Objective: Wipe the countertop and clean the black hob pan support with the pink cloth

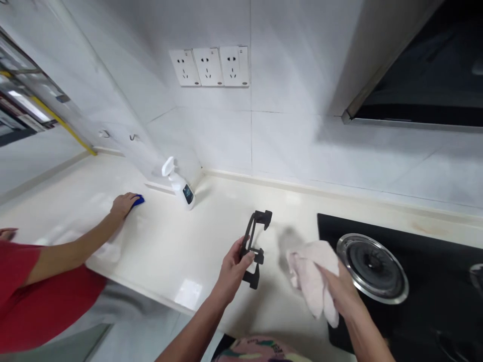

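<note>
Hands (234,264) hold black frame (258,258) over counter (169,241), cloth (315,269) by cooktop (430,261) edge.

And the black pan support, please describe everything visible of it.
The black pan support is a curved, open frame with blocky prongs facing right, apparently matte metal. The left hand grips it near the middle, thumb in front, holding it over the pale counter, its length running away from the person.

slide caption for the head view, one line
Left hand holding a black pronged frame, right hand a pale cloth, at a pale counter with a black cooktop.
</note>
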Tool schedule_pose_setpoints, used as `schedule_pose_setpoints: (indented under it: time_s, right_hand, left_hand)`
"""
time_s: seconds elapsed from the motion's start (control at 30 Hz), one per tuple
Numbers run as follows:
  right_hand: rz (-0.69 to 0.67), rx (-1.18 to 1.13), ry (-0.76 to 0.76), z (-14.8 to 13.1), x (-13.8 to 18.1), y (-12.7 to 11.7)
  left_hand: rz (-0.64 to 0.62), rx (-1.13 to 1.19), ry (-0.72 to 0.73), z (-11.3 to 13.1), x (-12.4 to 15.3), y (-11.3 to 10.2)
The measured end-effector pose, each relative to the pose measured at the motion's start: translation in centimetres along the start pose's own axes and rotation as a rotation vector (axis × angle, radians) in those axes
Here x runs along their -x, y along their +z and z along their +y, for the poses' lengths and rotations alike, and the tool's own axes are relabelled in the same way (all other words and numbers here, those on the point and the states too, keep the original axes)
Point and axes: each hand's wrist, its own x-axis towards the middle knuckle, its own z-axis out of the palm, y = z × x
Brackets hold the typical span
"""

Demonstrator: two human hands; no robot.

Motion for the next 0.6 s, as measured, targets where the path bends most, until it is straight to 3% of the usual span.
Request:
schedule_pose_setpoints:
  time_s: [0.1, 0.23, 0.3, 0.43, 0.6]
  right_hand:
    - [-0.162, 0.210, -0.073, -0.5, 2.8, 1.8]
    - [-0.416, 0.301, -0.131, -2.4, 6.2, 4.4]
    - [-0.470, 0.359, -0.152, -3.4, 7.5, 5.5]
    - [-0.419, 0.495, -0.192, -4.5, 9.1, 6.4]
    - [-0.256, 0.547, -0.303, -3.9, 9.6, 4.4]
  left_hand:
    - [-0.027, 0.121, -0.050, -0.5, -0.6, 0.8]
    - [-0.052, 0.346, -0.108, -0.6, -1.8, 1.6]
    - [-0.067, 0.418, -0.131, -0.3, -2.5, 1.7]
    - [-0.124, 0.410, -0.236, 0.1, -3.3, 1.4]
    - [-0.145, 0.538, -0.324, -0.3, -3.4, 1.2]
